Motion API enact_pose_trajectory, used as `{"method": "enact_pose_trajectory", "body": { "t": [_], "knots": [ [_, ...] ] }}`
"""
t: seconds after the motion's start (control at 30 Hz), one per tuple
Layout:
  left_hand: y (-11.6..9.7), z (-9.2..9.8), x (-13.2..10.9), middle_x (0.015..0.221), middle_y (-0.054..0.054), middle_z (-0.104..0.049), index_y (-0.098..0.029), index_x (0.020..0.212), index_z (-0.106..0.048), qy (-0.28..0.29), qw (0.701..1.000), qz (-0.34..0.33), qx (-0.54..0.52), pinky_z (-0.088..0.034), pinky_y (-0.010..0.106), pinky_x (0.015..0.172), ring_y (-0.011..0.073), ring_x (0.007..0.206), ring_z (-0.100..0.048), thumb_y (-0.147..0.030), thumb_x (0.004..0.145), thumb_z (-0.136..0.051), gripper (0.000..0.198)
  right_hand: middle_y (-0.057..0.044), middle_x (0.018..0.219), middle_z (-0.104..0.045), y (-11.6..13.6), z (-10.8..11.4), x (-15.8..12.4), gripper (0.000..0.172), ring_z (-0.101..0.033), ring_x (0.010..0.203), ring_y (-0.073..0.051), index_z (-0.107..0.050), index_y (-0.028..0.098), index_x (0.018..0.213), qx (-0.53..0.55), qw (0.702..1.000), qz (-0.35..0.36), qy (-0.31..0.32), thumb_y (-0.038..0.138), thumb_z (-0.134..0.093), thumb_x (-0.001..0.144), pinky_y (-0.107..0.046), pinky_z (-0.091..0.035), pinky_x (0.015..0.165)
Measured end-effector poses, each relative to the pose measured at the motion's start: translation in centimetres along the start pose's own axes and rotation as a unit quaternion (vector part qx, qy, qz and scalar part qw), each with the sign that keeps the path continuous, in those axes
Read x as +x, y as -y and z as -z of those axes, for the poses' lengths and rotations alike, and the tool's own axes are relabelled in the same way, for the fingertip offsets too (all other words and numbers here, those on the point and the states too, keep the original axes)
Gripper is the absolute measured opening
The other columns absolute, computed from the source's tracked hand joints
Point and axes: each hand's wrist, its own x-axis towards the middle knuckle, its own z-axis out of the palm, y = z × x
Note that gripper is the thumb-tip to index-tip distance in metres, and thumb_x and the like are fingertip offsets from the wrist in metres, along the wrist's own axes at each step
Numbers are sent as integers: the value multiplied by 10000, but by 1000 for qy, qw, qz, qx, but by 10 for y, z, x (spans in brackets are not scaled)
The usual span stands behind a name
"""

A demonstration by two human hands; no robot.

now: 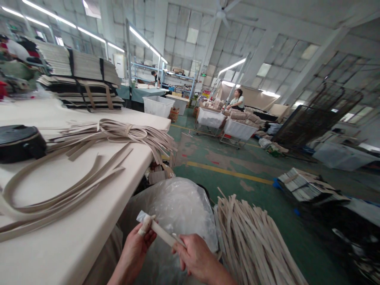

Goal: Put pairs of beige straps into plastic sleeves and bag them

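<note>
Low in the middle of the view, a pale beige fabric strip [164, 233] runs between my two hands. My left hand [137, 245] pinches it near its far end, where a bluish-white tip sticks out. White wrapping covers a digit of that hand. My right hand [197, 253] is closed round the strip's nearer part; a thin pale piece juts up by its fingers, too small to name. Beneath both hands bulges a clear plastic bag [178, 198]. A thick bundle of similar strips [252, 237] hangs to the right of my right hand.
On the white table [74, 245] at left lie loose strips [77, 198], a tied strip bundle [127, 132], a round black case [20, 142] and strapped stacks [80, 79]. Strapped piles [311, 186] stand right. White bins [240, 130] and a person [237, 101] are farther back.
</note>
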Motion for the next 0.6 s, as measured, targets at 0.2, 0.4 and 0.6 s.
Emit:
{"method": "enact_pose_trajectory", "body": {
  "t": [0.2,0.4,0.6],
  "knots": [
    [18,-11,-21,731,95,-720,-98,839,-783,139,988,-13,64,-533,271,662,176,661,-629,-461,610,-854,436,9,503,-570,19,-1,4,529,-503,375,-104,-659,167,860,22,999,14,-41,599,-370,960,-179,-363,421],
    [12,-11,-42,854,149,-750,-87,875,-777,153,985,-42,66,-539,340,772,258,798,-675,-479,594,-855,489,0,543,-594,33,8,-4,580,-483,370,-89,-648,160,875,46,998,41,-5,652,-349,942,-163,-337,380],
    [-4,-11,-42,990,103,-759,-181,901,-750,41,996,-27,-71,-567,287,677,204,771,-690,-533,472,-893,573,-2,539,-597,35,8,-11,514,-480,368,-96,-642,164,882,54,997,46,11,598,-374,953,-167,-341,374]
  ]
}}
